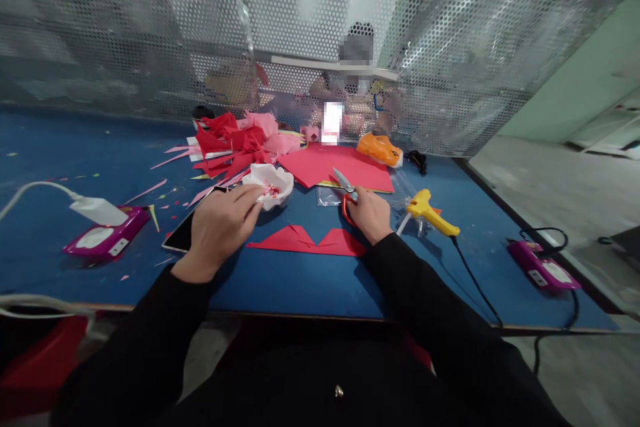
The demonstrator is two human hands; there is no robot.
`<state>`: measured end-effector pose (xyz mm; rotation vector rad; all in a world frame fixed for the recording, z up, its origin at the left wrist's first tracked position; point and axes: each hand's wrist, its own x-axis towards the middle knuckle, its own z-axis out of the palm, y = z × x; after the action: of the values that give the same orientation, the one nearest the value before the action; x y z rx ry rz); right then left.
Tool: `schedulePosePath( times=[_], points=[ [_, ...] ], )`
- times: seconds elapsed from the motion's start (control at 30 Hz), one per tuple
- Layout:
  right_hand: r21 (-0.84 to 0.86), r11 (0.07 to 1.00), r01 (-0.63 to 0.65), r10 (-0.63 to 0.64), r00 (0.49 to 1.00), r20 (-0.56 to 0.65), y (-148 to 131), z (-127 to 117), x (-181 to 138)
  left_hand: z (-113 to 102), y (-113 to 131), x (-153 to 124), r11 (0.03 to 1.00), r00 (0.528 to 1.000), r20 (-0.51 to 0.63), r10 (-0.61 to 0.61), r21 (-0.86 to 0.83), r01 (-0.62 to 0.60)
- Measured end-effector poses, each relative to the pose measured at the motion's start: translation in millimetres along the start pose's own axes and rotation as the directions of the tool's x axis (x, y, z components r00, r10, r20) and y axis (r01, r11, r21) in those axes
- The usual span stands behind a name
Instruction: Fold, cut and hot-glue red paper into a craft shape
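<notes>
Left hand [220, 223] pinches a crinkled white paper flower [273, 183]; right hand [370, 213] is closed round red-handled steel scissors [345, 187].

Nothing readable on the table. The purple box [106, 239] out left of the left hand [220, 230] wears a white label [95, 237], print too small to read. The second purple box [544, 271], far right of the right hand [369, 213], is the same.
</notes>
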<state>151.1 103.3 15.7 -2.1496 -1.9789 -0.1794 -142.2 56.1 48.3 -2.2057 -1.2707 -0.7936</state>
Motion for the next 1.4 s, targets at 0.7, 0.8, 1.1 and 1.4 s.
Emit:
schedulePosePath(
  times=[0.7, 0.8, 1.1, 1.4],
  points=[
    [0.287, 0.91, 0.298, -0.349, 0.926, 0.146, -1.0, -12.4, -44.8, -3.3, 66.9, -60.7, 0.925, 0.982, 0.188, -0.015, -0.37, 0.085],
    [0.315, 0.902, 0.296, -0.352, 0.926, 0.137, -2.0, -10.3, -45.8, -2.1, 71.9, -61.3, 0.926, 0.989, 0.147, -0.02, -0.369, 0.074],
    [0.471, 0.861, 0.193, -0.302, 0.938, 0.168, -1.5, -4.0, -42.4, 1.8, 79.9, -60.6, 0.899, 0.991, 0.123, -0.055, -0.426, 0.103],
    [0.772, 0.635, -0.023, -0.249, 0.94, 0.233, 1.3, -3.7, -44.5, -0.9, 80.3, -60.8, 0.853, 0.969, 0.15, -0.194, -0.462, 0.243]
  ],
)
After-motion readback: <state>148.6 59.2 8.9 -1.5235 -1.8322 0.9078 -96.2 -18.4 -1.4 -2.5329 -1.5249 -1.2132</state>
